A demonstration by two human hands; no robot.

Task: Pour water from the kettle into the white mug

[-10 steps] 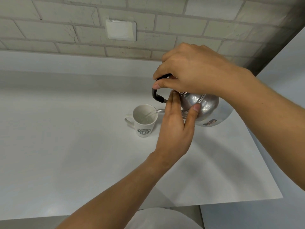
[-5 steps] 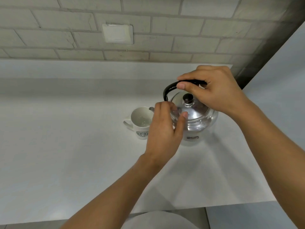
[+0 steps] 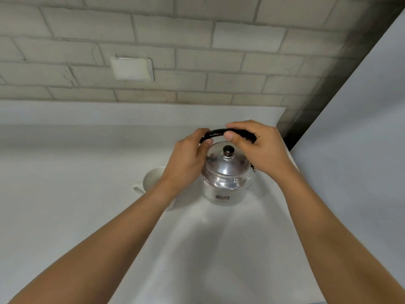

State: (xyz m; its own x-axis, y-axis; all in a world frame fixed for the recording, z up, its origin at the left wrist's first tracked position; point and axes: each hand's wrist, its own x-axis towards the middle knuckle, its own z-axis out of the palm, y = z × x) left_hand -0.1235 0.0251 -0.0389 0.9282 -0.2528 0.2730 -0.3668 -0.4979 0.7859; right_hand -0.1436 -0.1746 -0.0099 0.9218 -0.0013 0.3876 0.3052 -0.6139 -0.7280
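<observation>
Polished steel kettle (image 3: 228,178), lidded, black knob (image 3: 228,150) on top, black arched handle (image 3: 217,133) overhead. Standing upright and level on the white counter (image 3: 87,194), a little to the right of centre.

White mug (image 3: 153,177): at 9 o'clock of the kettle, near it, mostly hidden behind the left forearm; only part of the rim and the handle show. Contents cannot be read.

Right hand (image 3: 260,148): at 1 o'clock of the lid, fingers wrapped over the handle, thumb pressed under it; clenched on the handle.

Left hand (image 3: 188,159): at 9 o'clock of the lid, fingers curled about the handle's left end and the kettle's shoulder; whether it truly grips or merely steadies cannot be told.

Step in hand, as judged: the kettle is at rest on the counter with the spout not over the mug, so either the pour is over or it is not begun.

Next move calls for, if the pour is done: loosening both hands without jogging the kettle toward the mug. If not, lifting by the handle and tipping toward 9 o'clock.
</observation>
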